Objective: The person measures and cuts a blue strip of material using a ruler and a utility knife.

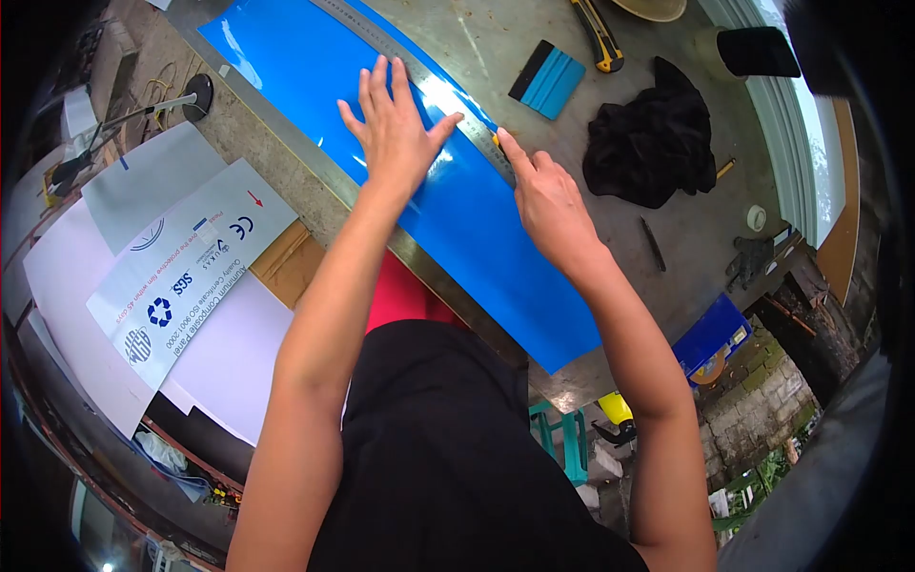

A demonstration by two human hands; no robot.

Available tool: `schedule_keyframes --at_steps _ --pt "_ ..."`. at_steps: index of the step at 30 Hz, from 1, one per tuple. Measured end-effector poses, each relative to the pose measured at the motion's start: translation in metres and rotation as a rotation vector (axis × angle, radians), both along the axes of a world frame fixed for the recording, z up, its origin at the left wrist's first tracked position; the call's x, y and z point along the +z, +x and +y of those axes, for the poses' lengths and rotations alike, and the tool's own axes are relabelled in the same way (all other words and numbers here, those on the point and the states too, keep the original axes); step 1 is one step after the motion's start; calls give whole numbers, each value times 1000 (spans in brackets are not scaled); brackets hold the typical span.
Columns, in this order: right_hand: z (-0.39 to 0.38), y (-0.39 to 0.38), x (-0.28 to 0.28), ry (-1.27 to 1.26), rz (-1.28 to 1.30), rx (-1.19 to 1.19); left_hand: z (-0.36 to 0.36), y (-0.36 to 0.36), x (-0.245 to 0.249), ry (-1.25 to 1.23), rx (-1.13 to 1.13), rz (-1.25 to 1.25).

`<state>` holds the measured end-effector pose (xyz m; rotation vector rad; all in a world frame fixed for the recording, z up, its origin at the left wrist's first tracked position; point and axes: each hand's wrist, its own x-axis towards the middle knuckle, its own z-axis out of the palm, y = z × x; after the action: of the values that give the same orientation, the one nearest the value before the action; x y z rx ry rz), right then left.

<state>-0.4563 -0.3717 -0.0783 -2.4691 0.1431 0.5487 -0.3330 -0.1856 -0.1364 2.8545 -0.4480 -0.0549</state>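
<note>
A long glossy blue sheet lies diagonally across the metal table. Along its upper right edge runs a metal ruler. My left hand rests with fingers spread on the ruler and the sheet. Just right of the ruler, my right hand is closed round a small yellow cutter, its index finger stretched along the tool at the sheet's edge. Most of the cutter is hidden under the hand.
Beyond my right hand lie a blue squeegee, a yellow-black utility knife, a black cloth, a black pen-like tool and a tape roll. Printed panels lean at the left.
</note>
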Motion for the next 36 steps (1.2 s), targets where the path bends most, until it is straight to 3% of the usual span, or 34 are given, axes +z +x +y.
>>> schedule_keyframes --at_steps 8,18,29,36 --pt "-3 -2 -8 44 -26 7 -40 -91 15 -47 -28 221" --pt "-13 -29 -10 58 -86 -12 -48 -95 13 31 -8 204" --pt "-54 -123 8 43 72 -6 -47 -95 8 136 -27 198" --pt "-56 -133 3 48 14 -29 -51 -108 14 84 -13 187"
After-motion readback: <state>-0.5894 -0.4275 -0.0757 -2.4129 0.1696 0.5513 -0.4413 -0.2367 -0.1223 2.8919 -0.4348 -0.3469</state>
